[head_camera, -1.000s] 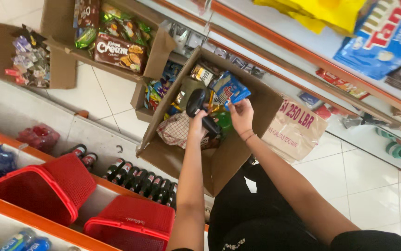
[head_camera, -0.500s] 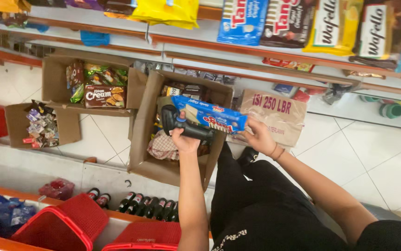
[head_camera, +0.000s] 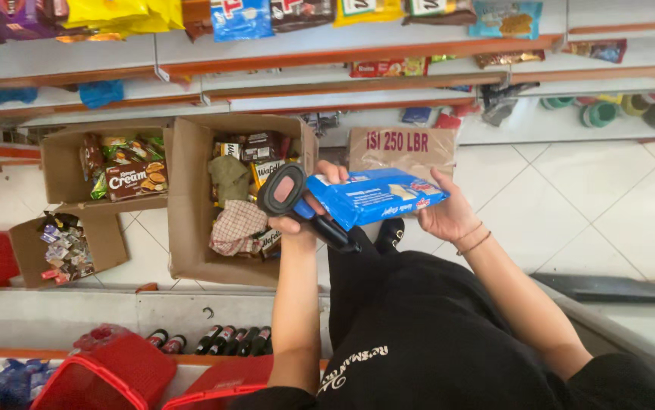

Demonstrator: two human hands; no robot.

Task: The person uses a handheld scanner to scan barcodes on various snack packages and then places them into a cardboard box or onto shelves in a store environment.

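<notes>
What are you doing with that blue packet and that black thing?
A person stands in a shop aisle. Their left hand holds a black handheld scanner right against a blue snack packet, which the right hand grips from its other end. Below on the tiled floor sits an open cardboard box of snack packs with a checked cloth in it.
</notes>
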